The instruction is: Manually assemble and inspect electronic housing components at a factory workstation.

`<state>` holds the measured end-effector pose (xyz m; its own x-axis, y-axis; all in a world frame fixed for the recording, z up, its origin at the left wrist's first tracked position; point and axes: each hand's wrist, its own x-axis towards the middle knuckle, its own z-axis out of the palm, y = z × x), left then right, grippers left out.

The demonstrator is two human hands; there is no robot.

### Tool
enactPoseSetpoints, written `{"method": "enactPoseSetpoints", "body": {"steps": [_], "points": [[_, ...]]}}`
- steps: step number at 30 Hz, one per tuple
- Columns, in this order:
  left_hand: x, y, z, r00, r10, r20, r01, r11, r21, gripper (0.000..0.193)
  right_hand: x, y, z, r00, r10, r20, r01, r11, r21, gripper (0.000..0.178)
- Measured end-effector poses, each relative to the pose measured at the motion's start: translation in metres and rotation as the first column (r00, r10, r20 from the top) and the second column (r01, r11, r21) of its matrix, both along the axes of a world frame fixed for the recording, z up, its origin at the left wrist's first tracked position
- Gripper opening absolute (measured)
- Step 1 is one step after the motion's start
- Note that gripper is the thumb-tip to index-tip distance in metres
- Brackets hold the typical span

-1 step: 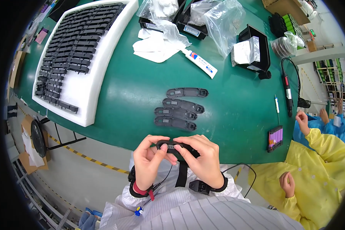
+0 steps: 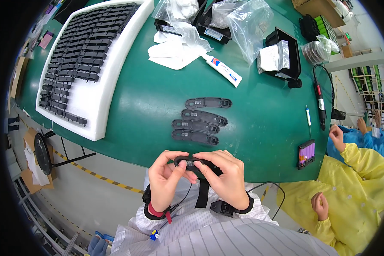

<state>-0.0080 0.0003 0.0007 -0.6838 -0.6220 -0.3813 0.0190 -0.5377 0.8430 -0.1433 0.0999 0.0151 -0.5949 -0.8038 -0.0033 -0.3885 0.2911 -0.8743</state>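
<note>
While the left hand pinches the L end of a dark curved piece, the right hand pinches its R part, both thumbs on top. Piece is held at the near edge of the green counter, btwn the two hands. Four dark shells lie in a column just beyond; white foam tray w/ rows of dark parts sits L; white tube farther back.

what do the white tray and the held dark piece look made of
White tray: probably foam, matte, going by its thick, soft-looking walls. Held dark piece: likely moulded plastic, dull, going by its smooth curved rim, though partly covered.
</note>
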Motion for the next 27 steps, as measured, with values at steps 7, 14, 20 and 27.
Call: {"method": "enactPoseSetpoints", "body": {"steps": [7,14,20,27], "points": [[0.0009,0.0004,-0.0007,1.0,0.017,-0.017,-0.016,0.999,0.046,0.018,0.0013,0.0,0.0001,1.0,0.004,-0.02,-0.004,1.0,-0.004,0.019],[0.0009,-0.0005,0.001,1.0,0.017,-0.024,-0.015,0.999,0.051,0.018,0.0024,-0.0001,-0.0007,1.0,0.0,-0.019,-0.001,1.0,-0.025,0.016],[0.0022,-0.0005,-0.0008,0.999,0.016,-0.047,-0.015,0.999,0.036,0.02,0.0027,-0.0003,-0.0001,0.999,0.01,-0.048,-0.012,0.999,-0.034,0.019],[-0.0014,0.0036,0.0056,0.998,0.057,0.004,-0.056,0.992,-0.11,0.018,-0.0021,0.0004,0.0012,0.991,0.065,-0.116,-0.077,0.992,-0.101,0.025]]}}
